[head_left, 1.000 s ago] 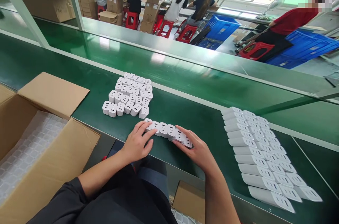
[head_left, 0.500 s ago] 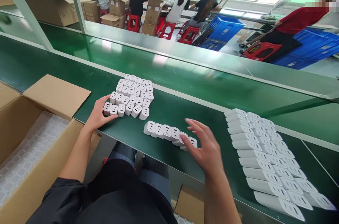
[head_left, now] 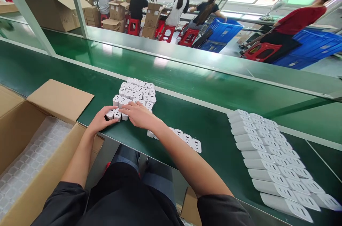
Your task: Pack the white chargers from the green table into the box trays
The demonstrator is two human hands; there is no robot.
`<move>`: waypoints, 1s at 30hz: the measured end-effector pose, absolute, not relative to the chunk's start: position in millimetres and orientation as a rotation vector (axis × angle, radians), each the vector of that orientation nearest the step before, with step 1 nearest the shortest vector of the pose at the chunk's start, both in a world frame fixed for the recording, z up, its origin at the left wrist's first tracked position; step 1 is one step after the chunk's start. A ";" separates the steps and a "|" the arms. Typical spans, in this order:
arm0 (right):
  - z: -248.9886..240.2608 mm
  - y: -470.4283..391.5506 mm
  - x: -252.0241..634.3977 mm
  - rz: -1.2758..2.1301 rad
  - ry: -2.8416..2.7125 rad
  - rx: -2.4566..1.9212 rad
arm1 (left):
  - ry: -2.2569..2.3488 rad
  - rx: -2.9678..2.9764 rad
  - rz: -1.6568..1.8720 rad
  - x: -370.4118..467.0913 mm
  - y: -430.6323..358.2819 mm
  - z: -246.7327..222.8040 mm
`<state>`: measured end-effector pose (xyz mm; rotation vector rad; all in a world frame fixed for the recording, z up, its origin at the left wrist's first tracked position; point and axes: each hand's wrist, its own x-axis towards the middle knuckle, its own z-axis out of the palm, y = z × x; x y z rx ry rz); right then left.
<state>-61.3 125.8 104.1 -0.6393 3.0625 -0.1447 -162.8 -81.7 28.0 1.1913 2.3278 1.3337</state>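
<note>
White blocks (head_left: pixel 133 94), 9 o'clock on surface (head_left: pixel 195 114). Left hand (head_left: pixel 98 122): grip narrow, holding near-row end. Right hand (head_left: pixel 139 115) over same row; grip cannot be told.

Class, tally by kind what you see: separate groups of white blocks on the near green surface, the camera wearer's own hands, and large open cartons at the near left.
White block groups: 3 (left cluster, middle row, right group)
Hands: 2 (left hand, right hand)
Large open carton: 1
Total: 6
</note>
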 end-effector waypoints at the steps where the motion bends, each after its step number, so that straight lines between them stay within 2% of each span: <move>1: 104.4 125.1 -61.3 -0.129 3.062 -0.647 | 2.334 1.209 1.318 -162.6 -81.9 28.7; 7: 99.6 121.2 -37.3 -0.047 3.134 -0.654 | 2.274 1.255 1.215 -158.1 -89.7 34.9; 13: 93.6 122.2 -9.3 0.110 3.212 -0.326 | 2.210 1.356 1.119 -142.7 -86.4 38.6; 16: 96.1 129.8 -0.6 0.042 3.205 -0.284 | 2.128 1.395 1.116 -131.8 -73.7 39.0; 20: 100.2 137.6 6.3 -0.176 3.150 -0.504 | 2.047 1.371 1.119 -123.4 -60.4 39.8; 25: 92.1 130.4 5.7 -0.124 3.181 -0.393 | 2.174 1.384 1.175 -118.1 -63.3 32.8; 30: 78.2 117.4 7.6 -0.047 3.311 -0.146 | 2.504 1.393 1.192 -98.5 -66.0 18.1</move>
